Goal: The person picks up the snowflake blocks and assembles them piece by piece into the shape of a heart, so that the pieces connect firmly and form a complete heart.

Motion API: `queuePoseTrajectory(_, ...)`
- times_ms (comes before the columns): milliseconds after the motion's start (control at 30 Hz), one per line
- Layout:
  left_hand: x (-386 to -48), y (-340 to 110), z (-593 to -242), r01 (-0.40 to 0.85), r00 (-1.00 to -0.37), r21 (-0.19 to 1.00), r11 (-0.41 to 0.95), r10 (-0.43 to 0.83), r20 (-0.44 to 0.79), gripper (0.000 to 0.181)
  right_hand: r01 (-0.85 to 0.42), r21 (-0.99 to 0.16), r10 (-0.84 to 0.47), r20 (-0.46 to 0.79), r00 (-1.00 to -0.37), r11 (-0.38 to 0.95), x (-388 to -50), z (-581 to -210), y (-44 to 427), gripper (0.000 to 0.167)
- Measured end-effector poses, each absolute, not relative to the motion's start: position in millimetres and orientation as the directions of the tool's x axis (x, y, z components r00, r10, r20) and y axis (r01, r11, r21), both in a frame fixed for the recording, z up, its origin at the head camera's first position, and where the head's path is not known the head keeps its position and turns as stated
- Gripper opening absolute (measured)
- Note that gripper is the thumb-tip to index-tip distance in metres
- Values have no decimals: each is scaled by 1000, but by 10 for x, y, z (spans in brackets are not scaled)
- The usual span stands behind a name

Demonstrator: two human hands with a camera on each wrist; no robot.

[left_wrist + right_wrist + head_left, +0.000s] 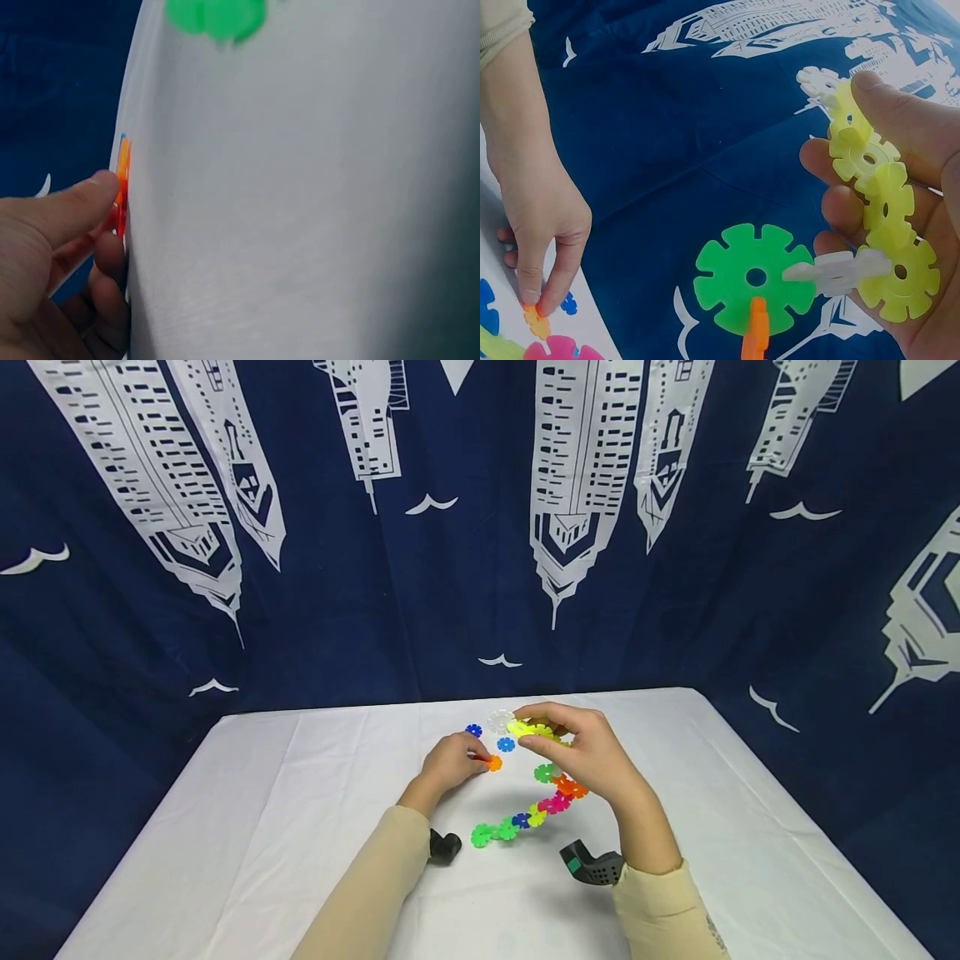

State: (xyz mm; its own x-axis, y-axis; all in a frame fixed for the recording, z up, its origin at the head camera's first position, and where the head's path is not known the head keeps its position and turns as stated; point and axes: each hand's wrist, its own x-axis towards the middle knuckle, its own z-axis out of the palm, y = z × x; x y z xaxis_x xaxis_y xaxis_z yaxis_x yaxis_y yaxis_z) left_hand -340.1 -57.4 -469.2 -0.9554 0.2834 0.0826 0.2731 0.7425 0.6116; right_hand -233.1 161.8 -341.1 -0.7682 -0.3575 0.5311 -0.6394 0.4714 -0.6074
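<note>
My right hand [588, 747] holds up a curving chain of interlocked, notched plastic discs, its thumb and fingers around the yellow discs [900, 274]. A clear white disc [501, 722] sits at the chain's upper end. Below the hand, the chain runs through a green disc [755, 277], orange discs [570, 787] and pink discs [555, 803] to light green discs [482, 835] at its other end. Thumb and fingers of my left hand [452, 762] pinch an orange disc [536, 321] low at the table. Something red shows beside it, partly hidden by the fingers.
Two loose blue discs lie near the left hand: a dark one [473, 730] and a lighter one [506, 744]. A white cloth covers the table [300, 810]. Behind it hangs a dark blue curtain [420, 610] with white building prints.
</note>
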Motion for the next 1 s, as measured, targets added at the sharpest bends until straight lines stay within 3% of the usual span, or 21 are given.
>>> queuePoseTrajectory(600, -3020, -893, -4730, 233, -964, 606, 761, 262, 41, 32, -611, -624, -367, 489, -791, 486, -2333, -3425, 1591, 32)
queuePoseTrajectory(733, -2943, -986, -4754, 242, -964, 617, 749, 260, 62, 21, -611, -629, -377, 480, -792, 481, -2327, -3417, 1575, 32)
queuePoseTrajectory(900, -2905, -1116, -4734, 197, -969, 758, 622, 239, 56, 4, -612, -623, -385, 476, -790, 487, -2320, -3407, 1557, 31)
queuePoseTrajectory(1000, -2894, -1184, -4677, 144, -973, 852, 503, 227, 30, 7, -624, -611, -385, 491, -782, 487, -2317, -3404, 1551, 30)
